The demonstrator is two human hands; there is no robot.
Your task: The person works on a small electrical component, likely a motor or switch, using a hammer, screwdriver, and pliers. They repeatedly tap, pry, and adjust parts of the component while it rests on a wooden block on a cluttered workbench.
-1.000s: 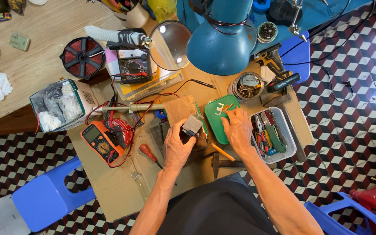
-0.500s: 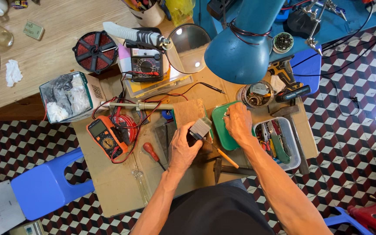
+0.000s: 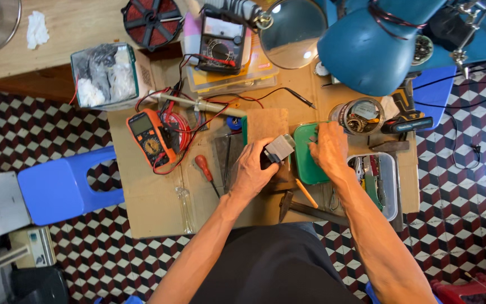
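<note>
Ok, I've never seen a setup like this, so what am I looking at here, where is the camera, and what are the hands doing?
There is no machine: a person works with two bare hands, filmed by a camera worn on the head, looking straight down. The low work surface is cardboard-covered and crowded. The left hand grips a small grey and black block-shaped part. The right hand rests on a green mat; whether it pinches anything is unclear. Around them lie an orange multimeter with red leads, a red-handled screwdriver, a hammer, a clear tray of tools, and a blue lamp with a round magnifier above.
</note>
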